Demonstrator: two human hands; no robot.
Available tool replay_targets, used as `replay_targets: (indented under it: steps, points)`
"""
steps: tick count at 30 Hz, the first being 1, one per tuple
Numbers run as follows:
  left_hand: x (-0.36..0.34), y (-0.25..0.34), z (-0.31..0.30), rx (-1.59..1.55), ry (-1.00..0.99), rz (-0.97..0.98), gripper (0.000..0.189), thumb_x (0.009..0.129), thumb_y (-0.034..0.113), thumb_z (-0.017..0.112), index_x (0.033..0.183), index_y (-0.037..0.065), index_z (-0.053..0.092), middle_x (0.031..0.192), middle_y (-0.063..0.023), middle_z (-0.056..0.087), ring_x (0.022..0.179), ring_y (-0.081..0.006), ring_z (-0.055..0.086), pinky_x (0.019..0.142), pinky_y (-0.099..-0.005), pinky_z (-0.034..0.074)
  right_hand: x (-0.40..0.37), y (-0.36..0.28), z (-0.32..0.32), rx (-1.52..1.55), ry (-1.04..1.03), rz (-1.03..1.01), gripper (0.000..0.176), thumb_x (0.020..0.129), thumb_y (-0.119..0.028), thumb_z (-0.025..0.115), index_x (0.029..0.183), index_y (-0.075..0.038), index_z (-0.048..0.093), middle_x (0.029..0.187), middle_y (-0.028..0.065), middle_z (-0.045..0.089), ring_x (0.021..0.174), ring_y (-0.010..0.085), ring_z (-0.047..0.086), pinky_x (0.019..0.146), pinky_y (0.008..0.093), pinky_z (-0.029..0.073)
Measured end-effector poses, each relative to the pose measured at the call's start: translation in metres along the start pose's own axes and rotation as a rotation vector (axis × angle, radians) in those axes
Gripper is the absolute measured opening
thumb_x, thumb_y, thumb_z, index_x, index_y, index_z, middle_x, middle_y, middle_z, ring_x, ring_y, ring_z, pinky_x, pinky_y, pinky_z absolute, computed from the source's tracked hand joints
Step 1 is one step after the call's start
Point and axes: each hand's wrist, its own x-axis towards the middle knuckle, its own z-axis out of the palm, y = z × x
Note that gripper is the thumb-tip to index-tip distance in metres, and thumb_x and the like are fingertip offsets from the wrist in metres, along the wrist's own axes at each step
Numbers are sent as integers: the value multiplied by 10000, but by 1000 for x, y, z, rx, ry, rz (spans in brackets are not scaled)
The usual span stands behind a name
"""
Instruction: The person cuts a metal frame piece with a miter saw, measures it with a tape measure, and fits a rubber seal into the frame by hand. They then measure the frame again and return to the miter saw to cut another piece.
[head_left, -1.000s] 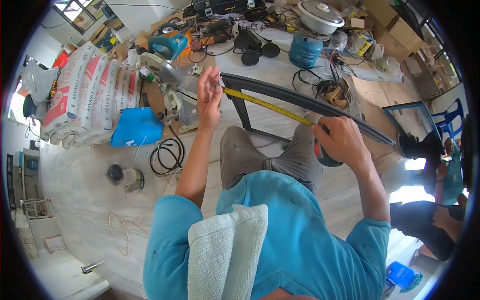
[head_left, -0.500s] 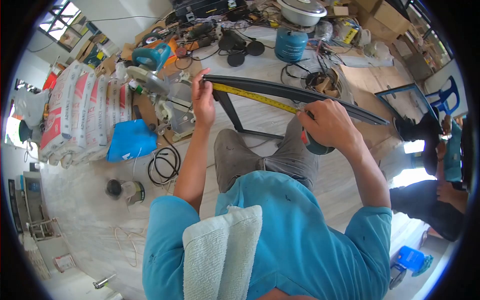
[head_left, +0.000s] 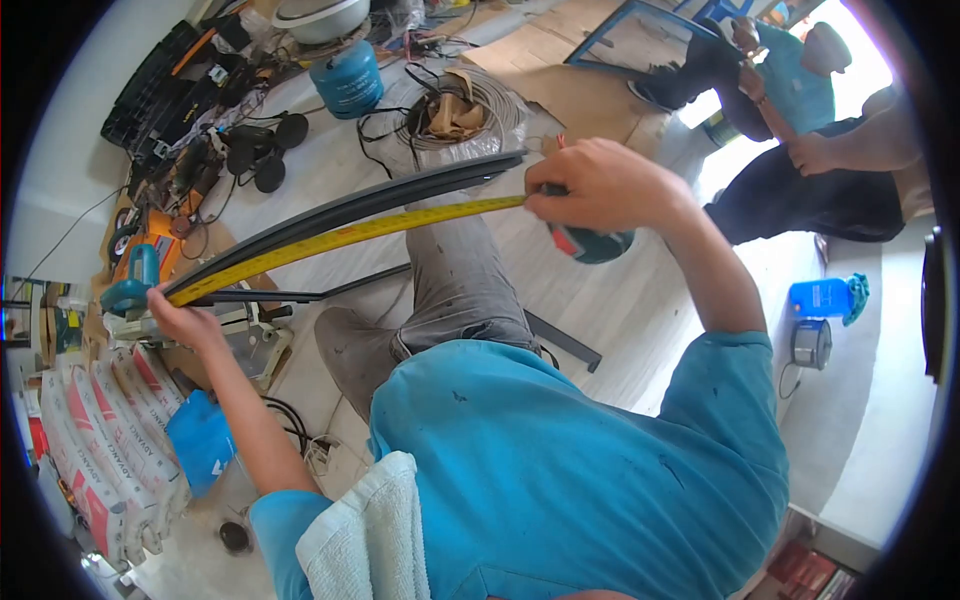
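my right hand (head_left: 605, 185) hides part of the tape measure case (head_left: 594, 246); marks on its yellow blade (head_left: 350, 235) are too small to read. how my left hand (head_left: 188, 322) meets its end, i can't tell.

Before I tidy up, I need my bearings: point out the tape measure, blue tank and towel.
Tape measure (head_left: 350, 236), head view: yellow blade.
Blue tank (head_left: 346, 82), head view: its side.
Towel (head_left: 370, 540), head view: its middle.

Left fingers (head_left: 166, 306) and right fingers (head_left: 550, 207) stretch a tape measure (head_left: 340, 237) along a dark frame (head_left: 360, 207).
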Motion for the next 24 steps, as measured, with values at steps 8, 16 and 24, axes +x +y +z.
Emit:
replay_targets:
  steps: [8,16,24]
  points:
    - [29,-13,-8,-41,12,-85,338,966,314,452,878,4,554,877,-88,567,824,-188,573,798,-318,465,7,34,-14,204,-187,137,355,905,-313,508,934,-26,715,885,129,693,681,192,636,651,276,504]
    - [29,-9,0,-92,26,-154,332,970,311,451,857,14,546,851,-77,553,796,-193,579,768,-311,483,18,50,-9,254,-276,132,405,912,-337,436,921,-68,738,940,89,704,658,164,652,614,232,513]
    - [28,-7,0,-70,-13,-187,332,986,320,420,835,40,516,829,-62,525,784,-185,565,759,-303,472,16,47,-14,256,-301,161,412,908,-343,427,927,-74,739,936,93,700,655,167,657,617,238,529]
